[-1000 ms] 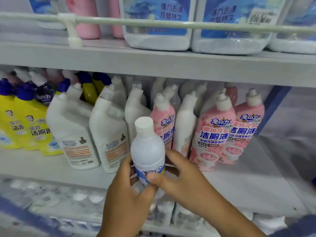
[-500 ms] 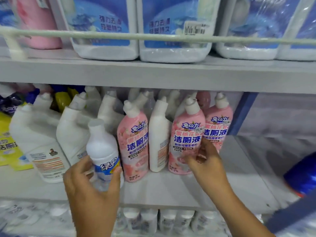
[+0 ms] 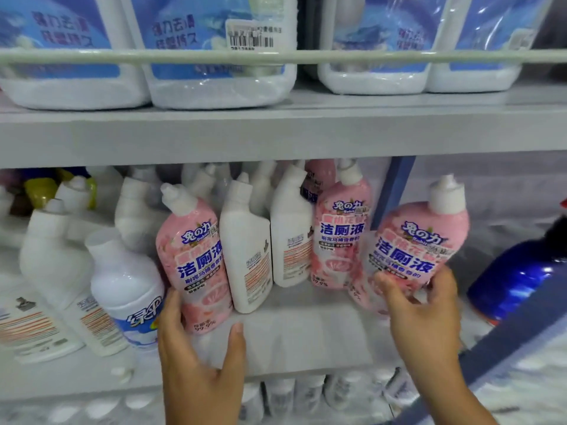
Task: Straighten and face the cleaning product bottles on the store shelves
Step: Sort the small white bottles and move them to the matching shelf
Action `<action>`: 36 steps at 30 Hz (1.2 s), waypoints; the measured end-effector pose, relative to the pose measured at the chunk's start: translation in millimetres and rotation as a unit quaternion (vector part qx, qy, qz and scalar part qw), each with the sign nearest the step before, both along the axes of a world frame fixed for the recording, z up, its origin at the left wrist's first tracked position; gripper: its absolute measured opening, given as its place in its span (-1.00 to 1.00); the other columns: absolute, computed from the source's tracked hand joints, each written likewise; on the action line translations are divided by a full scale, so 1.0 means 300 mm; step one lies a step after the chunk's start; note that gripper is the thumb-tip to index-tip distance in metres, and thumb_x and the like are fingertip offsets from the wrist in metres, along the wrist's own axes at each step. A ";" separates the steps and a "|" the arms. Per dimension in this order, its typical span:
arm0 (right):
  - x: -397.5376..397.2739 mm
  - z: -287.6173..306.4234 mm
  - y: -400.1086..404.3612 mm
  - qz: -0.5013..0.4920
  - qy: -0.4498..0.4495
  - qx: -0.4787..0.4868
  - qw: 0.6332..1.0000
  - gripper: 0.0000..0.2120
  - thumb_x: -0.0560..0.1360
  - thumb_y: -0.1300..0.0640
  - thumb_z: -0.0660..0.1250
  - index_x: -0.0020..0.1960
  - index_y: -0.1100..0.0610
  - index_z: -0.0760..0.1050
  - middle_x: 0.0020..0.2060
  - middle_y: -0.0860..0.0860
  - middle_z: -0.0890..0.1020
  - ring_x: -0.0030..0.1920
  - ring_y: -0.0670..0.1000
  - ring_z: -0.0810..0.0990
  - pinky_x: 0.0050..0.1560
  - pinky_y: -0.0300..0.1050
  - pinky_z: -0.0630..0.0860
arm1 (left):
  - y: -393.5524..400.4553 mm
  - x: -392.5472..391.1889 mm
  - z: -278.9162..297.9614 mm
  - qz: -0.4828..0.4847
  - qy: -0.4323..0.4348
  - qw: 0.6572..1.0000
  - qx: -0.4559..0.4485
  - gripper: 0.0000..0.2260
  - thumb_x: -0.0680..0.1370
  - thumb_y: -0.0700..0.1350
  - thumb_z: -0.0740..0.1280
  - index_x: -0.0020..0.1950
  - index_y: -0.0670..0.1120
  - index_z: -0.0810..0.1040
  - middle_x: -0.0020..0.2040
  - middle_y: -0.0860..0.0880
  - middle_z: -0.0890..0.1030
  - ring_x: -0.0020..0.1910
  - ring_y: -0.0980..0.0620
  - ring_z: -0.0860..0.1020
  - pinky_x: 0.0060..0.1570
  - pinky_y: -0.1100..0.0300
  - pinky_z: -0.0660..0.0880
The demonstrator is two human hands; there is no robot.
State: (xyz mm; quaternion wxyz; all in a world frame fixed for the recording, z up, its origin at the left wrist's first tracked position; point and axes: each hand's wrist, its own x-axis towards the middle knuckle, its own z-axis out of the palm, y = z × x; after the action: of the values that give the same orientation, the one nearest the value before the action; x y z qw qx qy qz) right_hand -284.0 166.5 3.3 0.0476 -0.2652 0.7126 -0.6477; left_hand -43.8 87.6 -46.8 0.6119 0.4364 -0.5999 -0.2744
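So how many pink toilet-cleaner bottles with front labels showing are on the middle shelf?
3: one held in the left hand at, one standing right of the white bottles, one tilted in the right hand at. A pink bottle behind shows no label; others may be hidden.

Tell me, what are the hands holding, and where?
Right hand holds the tilted pink bottle near its bottom. Left hand cups another pink bottle's base.
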 end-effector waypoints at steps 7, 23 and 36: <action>-0.217 -0.058 -0.114 -0.100 0.050 0.010 0.994 -0.68 0.43 0.08 0.48 0.15 0.03 0.50 0.02 0.08 0.63 -0.07 0.08 0.66 -0.07 0.00 0.60 | -0.015 -0.068 -0.018 0.016 0.010 1.000 0.019 -0.04 0.30 0.13 0.45 0.62 -0.07 0.14 0.57 -0.07 0.25 0.56 -0.08 0.29 0.49 -0.21 0.29; -0.077 -0.050 -0.248 0.213 -0.022 0.057 0.975 -0.52 0.46 0.30 0.51 0.29 0.02 0.46 0.07 -0.12 0.69 0.05 -0.20 0.68 0.05 -0.25 0.64 | -0.138 -0.117 0.063 0.035 0.045 0.991 0.124 -0.59 0.51 -0.14 0.49 0.33 -0.04 0.49 0.11 0.03 0.64 0.15 -0.08 0.62 0.13 0.05 0.50; -0.145 -0.033 -0.029 0.048 0.027 0.021 0.998 -0.66 0.44 0.24 0.53 -0.01 -0.08 0.46 -0.12 -0.22 0.62 -0.17 -0.38 0.60 -0.31 -0.48 0.42 | -0.024 -0.110 0.048 -0.175 0.012 0.967 0.184 -0.67 0.53 -0.26 0.47 0.22 0.05 0.57 0.05 0.22 0.71 0.05 0.23 0.68 -0.02 0.31 0.60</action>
State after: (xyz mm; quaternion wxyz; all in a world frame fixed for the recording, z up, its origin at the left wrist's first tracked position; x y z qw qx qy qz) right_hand -327.4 157.9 -6.6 0.0645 -0.3153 0.7139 -0.6219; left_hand -76.9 80.3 -32.4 0.4707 0.4260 -0.5989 -0.4882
